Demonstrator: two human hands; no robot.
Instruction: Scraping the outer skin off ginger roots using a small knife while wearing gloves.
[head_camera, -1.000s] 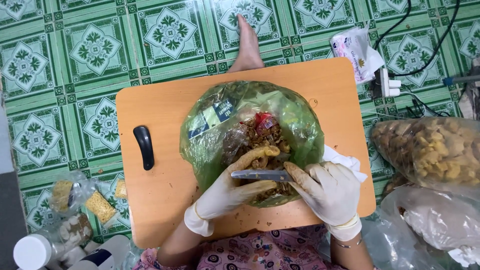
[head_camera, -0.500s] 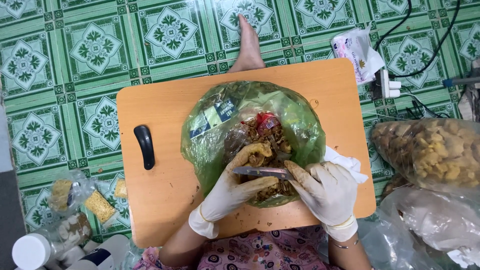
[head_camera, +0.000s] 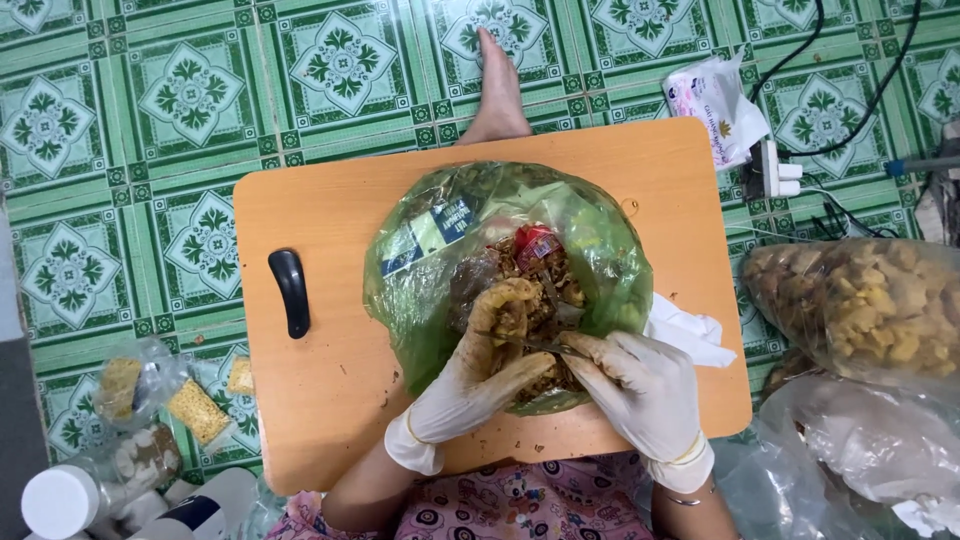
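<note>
Both my hands wear white gloves stained brown. My left hand (head_camera: 470, 385) grips a brown, lumpy piece of fruit (head_camera: 508, 308) over a green plastic bag (head_camera: 440, 230) full of peelings. My right hand (head_camera: 640, 385) holds a small knife (head_camera: 535, 345), its blade laid against the fruit. The bag lies in the middle of a small orange wooden table (head_camera: 330, 400). A red wrapper (head_camera: 535, 245) shows among the scraps inside the bag.
A black handle-shaped object (head_camera: 291, 292) lies on the table's left. A white cloth (head_camera: 685, 330) sits right of the bag. Bags of yellow pieces (head_camera: 860, 305) stand at the right, small packets (head_camera: 170, 400) and white bottles (head_camera: 60, 500) at lower left. A bare foot (head_camera: 497, 85), a plug strip (head_camera: 770, 175) and cables lie on the green tiled floor.
The left hand has turned the fruit slightly, and the knife has shifted a little along it. Nothing else has moved.
</note>
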